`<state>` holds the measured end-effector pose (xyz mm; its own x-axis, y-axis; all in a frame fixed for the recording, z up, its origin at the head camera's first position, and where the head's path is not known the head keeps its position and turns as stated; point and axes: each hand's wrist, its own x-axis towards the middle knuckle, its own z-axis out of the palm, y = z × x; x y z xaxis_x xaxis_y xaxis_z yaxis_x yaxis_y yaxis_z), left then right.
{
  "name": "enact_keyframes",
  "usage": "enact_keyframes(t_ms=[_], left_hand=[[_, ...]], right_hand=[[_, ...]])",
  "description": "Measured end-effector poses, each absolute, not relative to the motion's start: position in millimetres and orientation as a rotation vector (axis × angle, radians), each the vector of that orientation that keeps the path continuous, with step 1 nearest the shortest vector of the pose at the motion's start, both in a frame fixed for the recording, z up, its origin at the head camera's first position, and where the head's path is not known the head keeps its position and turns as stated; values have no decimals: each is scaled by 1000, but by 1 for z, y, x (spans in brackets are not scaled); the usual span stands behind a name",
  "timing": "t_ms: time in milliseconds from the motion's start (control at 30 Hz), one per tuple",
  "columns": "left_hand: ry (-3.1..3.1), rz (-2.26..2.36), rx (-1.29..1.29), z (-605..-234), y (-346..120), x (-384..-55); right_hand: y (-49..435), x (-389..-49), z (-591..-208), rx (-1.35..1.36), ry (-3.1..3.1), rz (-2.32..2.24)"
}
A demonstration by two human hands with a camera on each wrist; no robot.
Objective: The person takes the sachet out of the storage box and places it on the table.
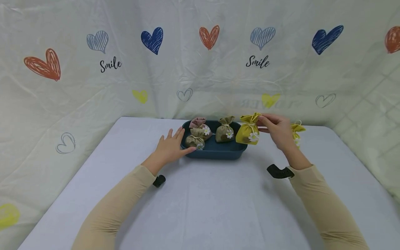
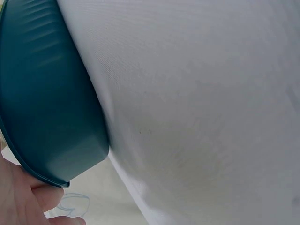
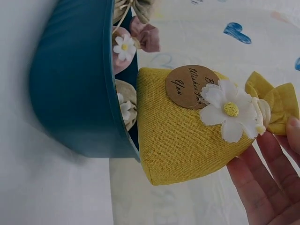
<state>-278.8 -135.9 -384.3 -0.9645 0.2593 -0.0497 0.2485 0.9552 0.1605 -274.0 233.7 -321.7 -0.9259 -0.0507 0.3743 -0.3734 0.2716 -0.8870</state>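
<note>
A yellow drawstring pouch [image 1: 247,133] hangs by its gathered top from my right hand [image 1: 278,130], which pinches it between thumb and fingers. In the right wrist view the pouch [image 3: 187,126] shows a white flower and a round brown tag, and its base overlaps the rim of the blue basin [image 1: 215,153]. Against the basin's left end rests my left hand [image 1: 170,147], fingers spread. Inside the basin sit a pink pouch [image 1: 197,123], a beige pouch [image 1: 192,140] and an olive-brown pouch [image 1: 224,133], each with a white flower.
Another yellow pouch [image 1: 298,128] stands on the white table [image 1: 212,201] to the right, partly hidden behind my right hand. Behind the table's far edge hangs a pale curtain [image 1: 231,76] printed with hearts.
</note>
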Motion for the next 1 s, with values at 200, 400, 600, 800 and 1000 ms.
enact_keyframes(t_ms=[200,400,600,800,1000], left_hand=[[3039,241,401,-385,-136,-279],[3043,245,409,-386,-137,-280],[3040,255,402,-386,-137,-280],[3038,258,397,-386,-137,-279],[3041,253,411,-386,-137,-279]], right_hand=[[240,-268,-322,361,-2288,1666],[247,-264,-325,355,-2260,1635],[255,-263,-328,328,-2221,1631],[266,-259,-328,326,-2157,1700],[276,-253,-328,293,-2031,1847]])
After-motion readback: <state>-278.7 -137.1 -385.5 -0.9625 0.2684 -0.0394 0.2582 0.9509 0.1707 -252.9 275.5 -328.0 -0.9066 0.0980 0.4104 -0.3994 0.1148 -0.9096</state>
